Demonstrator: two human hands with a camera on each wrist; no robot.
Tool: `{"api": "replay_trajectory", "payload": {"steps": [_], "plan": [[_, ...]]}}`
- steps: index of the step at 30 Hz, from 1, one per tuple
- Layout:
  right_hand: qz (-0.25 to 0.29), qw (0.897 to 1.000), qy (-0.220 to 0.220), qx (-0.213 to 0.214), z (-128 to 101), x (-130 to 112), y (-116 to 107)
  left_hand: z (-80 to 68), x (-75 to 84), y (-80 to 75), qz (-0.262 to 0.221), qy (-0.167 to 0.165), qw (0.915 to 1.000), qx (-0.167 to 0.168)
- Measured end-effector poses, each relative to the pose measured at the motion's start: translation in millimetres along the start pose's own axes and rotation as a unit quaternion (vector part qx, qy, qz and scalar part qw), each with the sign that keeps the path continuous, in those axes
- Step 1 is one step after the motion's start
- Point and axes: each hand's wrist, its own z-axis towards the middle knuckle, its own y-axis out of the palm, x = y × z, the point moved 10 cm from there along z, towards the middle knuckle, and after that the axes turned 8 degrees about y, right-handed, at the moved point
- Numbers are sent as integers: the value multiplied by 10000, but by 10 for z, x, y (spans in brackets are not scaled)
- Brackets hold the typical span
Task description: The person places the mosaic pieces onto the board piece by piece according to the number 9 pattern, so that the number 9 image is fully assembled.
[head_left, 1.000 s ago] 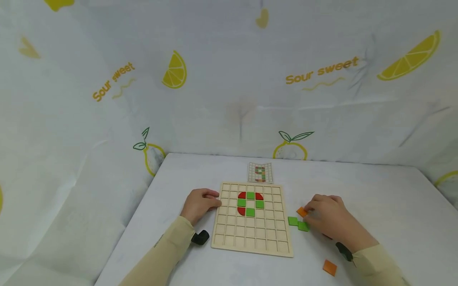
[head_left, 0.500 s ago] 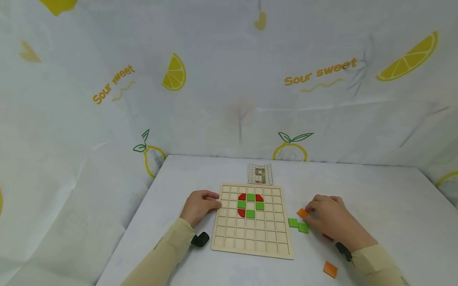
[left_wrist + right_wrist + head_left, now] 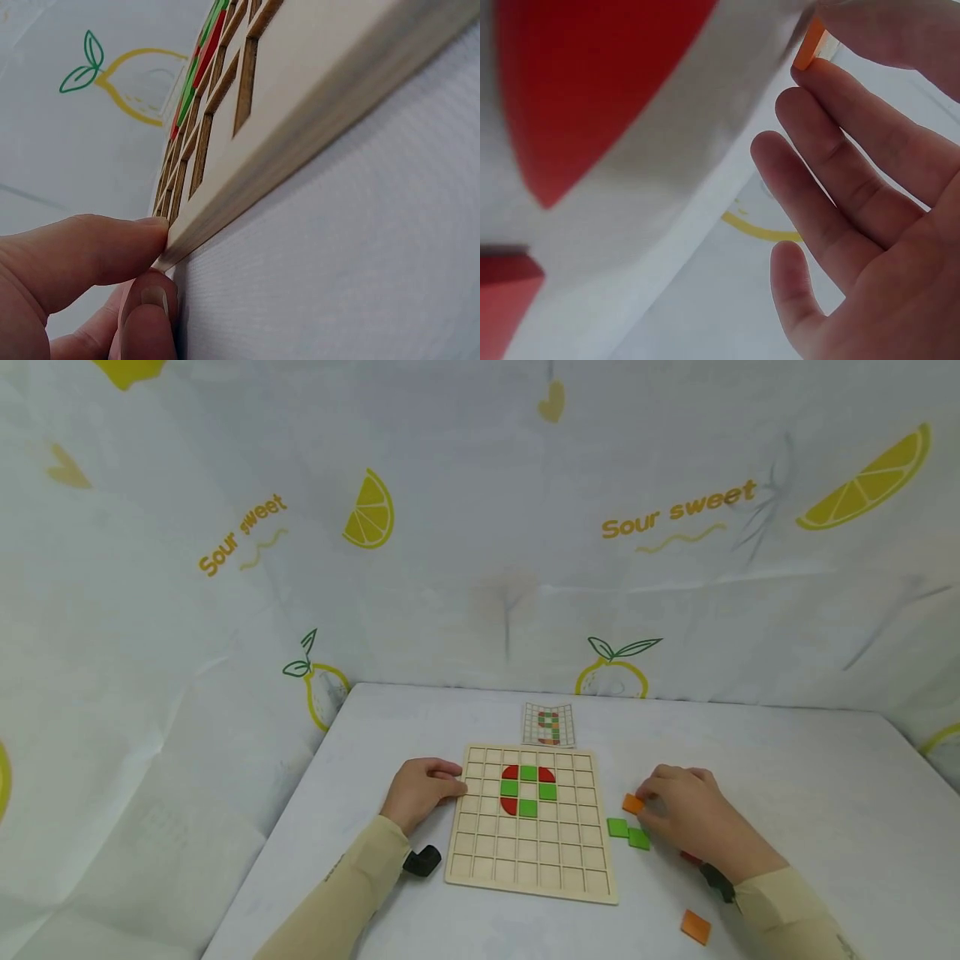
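Your right hand (image 3: 686,822) pinched a small orange square tile (image 3: 633,803) between thumb and fingertip (image 3: 810,75), the other fingers loosely spread; the tile sat on the white table (image 3: 787,777) just right of the pale wooden grid board (image 3: 532,860). Your left hand (image 3: 420,789) held the board's left edge, thumb (image 3: 90,247) on top, a finger curled below. Two green square tiles (image 3: 628,833) lay touching, just near of the orange one. Red and green pieces (image 3: 528,790) formed a ring in the board's far cells. Another orange tile (image 3: 695,927) lay near your right sleeve. A pattern card (image 3: 549,724) lay beyond the board.
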Motion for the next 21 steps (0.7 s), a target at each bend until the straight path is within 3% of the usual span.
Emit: {"api": "replay_trajectory", "payload": {"steps": [8, 21], "plan": [[151, 9998, -149, -13, 64, -154, -37, -12, 8, -10, 0, -48, 10000, 14], [264, 9981, -545, -75, 182, -597, -7, -29, 37, -30, 238, -16, 9997, 73]]}}
